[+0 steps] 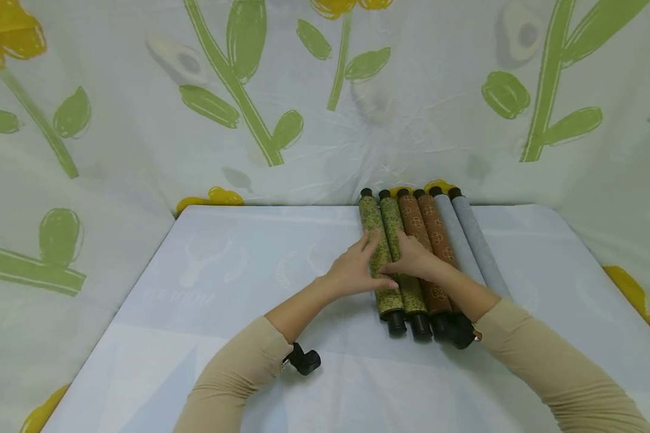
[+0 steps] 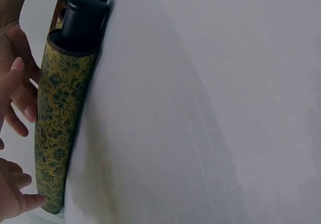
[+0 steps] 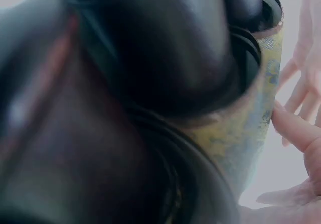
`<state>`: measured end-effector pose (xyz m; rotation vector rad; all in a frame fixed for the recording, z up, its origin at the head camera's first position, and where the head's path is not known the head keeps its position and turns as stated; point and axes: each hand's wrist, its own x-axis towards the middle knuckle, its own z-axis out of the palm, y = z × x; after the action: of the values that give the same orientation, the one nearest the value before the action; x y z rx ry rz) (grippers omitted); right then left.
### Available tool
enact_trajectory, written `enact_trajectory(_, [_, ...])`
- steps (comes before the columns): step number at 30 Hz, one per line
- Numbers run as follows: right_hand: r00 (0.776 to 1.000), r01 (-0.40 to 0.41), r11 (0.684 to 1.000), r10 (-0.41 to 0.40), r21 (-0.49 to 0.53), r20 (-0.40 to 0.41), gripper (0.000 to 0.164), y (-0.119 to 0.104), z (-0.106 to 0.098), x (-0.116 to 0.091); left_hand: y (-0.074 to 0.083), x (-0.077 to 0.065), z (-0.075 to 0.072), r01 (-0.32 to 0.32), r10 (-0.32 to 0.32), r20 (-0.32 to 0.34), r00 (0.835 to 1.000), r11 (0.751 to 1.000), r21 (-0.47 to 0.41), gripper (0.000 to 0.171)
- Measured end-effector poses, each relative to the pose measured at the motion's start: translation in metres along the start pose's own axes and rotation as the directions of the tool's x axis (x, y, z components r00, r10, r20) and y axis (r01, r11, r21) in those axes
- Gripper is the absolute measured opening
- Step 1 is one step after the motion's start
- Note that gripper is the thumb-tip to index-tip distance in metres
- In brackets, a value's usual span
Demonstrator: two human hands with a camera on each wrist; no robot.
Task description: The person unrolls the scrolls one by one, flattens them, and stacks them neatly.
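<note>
Scrolls (image 1: 437, 234) abreast, far edge (image 1: 303, 206) close, table (image 1: 222, 288) stretching leftward

From left, two green scrolls (image 1: 380, 260), dark-patterned, two brown scrolls (image 1: 436, 233), light-flowered, and two grey scrolls (image 1: 479, 242) lie rolled, side by side. Black knobs (image 1: 421, 328) protrude; far ends sit at the tabletop's (image 1: 222, 337) far edge, right of centre.

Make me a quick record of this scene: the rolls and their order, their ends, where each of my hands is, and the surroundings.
order from left: two green rolls, two brown rolls, two gray rolls
total: six, side by side
visible ends: black knobs
left hand: at the leftmost green roll, fingers extended
right hand: over the green rolls, fingers extended
surface: pale table
backdrop: white cloth with green leaves
</note>
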<state>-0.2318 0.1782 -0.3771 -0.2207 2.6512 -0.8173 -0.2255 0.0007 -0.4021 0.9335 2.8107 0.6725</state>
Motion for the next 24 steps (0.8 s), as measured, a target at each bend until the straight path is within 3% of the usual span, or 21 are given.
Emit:
enact_trajectory(10, [1.000, 0.021, 0.999, -0.021, -0.037, -0.002, 0.103, -0.003, 0.001, 0.000, -0.005, 0.008, 0.014, 0.043, -0.042, 0.032, 0.999, 0.998, -0.056, 0.103])
enact_trajectory(14, [1.000, 0.005, 0.999, -0.005, -0.033, 0.007, 0.102, -0.005, 0.000, 0.000, -0.005, 0.010, 0.018, 0.065, -0.062, 0.027, 0.998, 0.991, -0.121, 0.096])
enact_trajectory(18, [0.999, -0.021, 1.000, 0.021, -0.021, 0.027, 0.102, -0.005, 0.000, -0.001, -0.003, 0.009, 0.022, 0.112, -0.103, 0.047, 0.994, 0.961, -0.251, 0.091])
enact_trajectory(24, [0.999, -0.029, 1.000, 0.029, 0.002, 0.037, 0.098, -0.004, -0.003, 0.001, 0.001, 0.011, 0.023, 0.185, -0.163, 0.088, 0.983, 0.892, -0.413, 0.091])
